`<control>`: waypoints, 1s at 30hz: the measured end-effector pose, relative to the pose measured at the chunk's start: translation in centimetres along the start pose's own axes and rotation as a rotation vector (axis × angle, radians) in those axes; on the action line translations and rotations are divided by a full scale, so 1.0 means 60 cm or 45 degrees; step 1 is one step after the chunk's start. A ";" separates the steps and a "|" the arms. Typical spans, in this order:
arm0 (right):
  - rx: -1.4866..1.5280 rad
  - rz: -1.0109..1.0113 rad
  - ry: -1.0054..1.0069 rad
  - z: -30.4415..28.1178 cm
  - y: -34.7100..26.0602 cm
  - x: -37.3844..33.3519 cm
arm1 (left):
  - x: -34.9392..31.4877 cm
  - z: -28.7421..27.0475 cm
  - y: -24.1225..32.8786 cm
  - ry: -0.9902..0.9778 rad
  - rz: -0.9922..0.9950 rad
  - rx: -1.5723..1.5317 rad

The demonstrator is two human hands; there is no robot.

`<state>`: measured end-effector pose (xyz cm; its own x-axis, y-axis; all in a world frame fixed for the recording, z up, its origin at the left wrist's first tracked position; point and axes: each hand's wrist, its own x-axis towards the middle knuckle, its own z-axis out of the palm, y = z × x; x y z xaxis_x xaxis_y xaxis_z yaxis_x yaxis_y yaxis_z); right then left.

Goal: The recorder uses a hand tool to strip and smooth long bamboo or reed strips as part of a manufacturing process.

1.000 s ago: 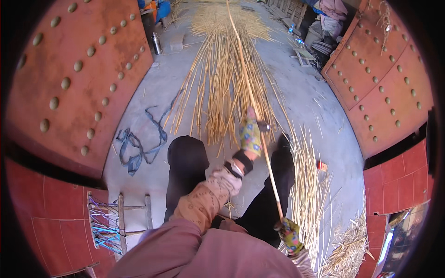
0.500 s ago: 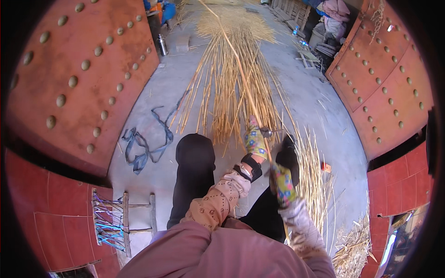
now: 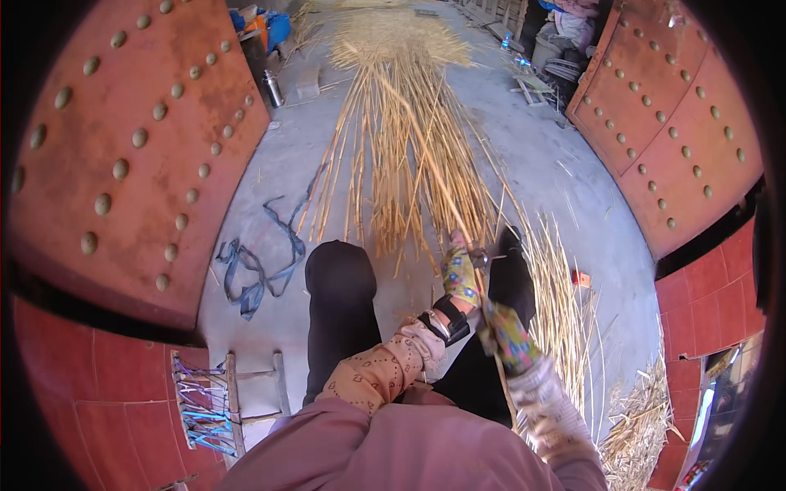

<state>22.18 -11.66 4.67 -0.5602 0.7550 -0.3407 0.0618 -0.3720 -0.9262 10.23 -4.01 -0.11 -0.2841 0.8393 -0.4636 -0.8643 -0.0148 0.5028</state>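
A long, thin reed stalk (image 3: 431, 168) runs from the far pile toward me, between my knees. My left hand (image 3: 460, 274), in a flowered yellow-green glove with a black strap at the wrist, is closed around the stalk. A small dark metal tool (image 3: 479, 258) sits at that hand's right side, against the stalk; its exact shape is too small to make out. Just nearer to me, my right hand (image 3: 509, 337), gloved alike and slightly blurred, is closed on the same stalk. The stalk's near end passes down below the right hand.
A fanned pile of reed stalks (image 3: 401, 155) covers the floor ahead. Paler stripped stalks (image 3: 557, 303) lie by my right foot, with shredded husks (image 3: 639, 421) behind. A blue-grey strap (image 3: 250, 282) lies left, near a small wooden stool (image 3: 233, 401). Studded orange doors (image 3: 139, 164) flank me.
My right hand has moved a little down and to the right along the stalk. The stalk has slid toward me, its far end now lower. The view has shifted slightly.
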 end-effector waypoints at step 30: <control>0.669 0.607 -0.350 -0.062 0.116 -0.244 | 0.132 -0.116 0.107 0.264 0.190 0.178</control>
<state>33.88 -23.33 2.60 -0.7612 0.3121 -0.5685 -0.0140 -0.8843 -0.4666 -0.43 -1.27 -5.63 -0.4953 0.7040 -0.5090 -0.7449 -0.0427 0.6658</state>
